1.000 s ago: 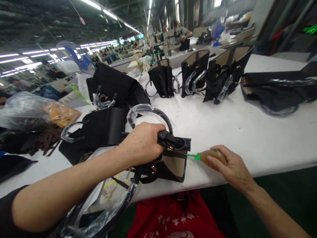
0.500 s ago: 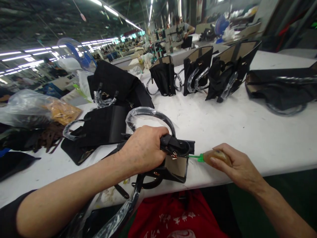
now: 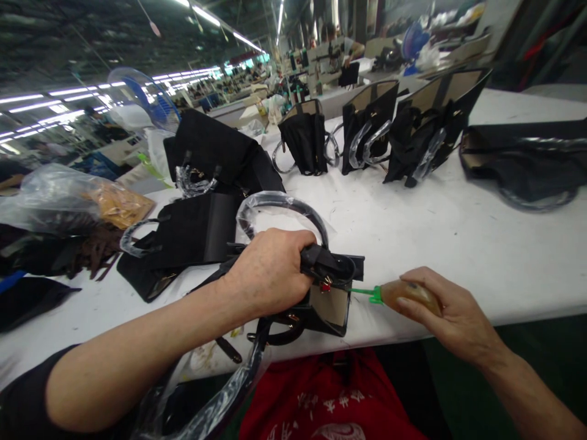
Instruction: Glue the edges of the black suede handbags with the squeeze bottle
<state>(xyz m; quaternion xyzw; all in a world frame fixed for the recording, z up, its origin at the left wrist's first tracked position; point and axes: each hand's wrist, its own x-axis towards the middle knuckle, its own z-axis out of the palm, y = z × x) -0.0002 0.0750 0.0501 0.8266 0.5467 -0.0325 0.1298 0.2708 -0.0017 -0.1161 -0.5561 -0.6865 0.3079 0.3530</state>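
Near the table's front edge, my left hand (image 3: 275,269) is closed around the upper edge of a black handbag (image 3: 330,321) with a beige inside. Its clear-wrapped handle (image 3: 287,197) arches behind my fist. Small metal fittings, one with a red glow, show beside my fingers. My right hand (image 3: 447,308) grips a brown, rounded squeeze bottle (image 3: 408,296) with a thin green nozzle. The nozzle points left, its tip at the bag's right side; whether it touches is unclear. My left fingertips are partly hidden by the bag's dark folds.
Several black bags with wrapped handles stand at the back, such as one bag (image 3: 305,137). Others lie left (image 3: 183,235) and right (image 3: 527,159) on the white table (image 3: 413,226). Plastic-wrapped material (image 3: 110,201) is at far left. A person works in the background.
The view has shifted slightly. My right hand and the bottle have drawn a little to the right. A red glow now shows on the metal fitting. My left hand keeps its hold.
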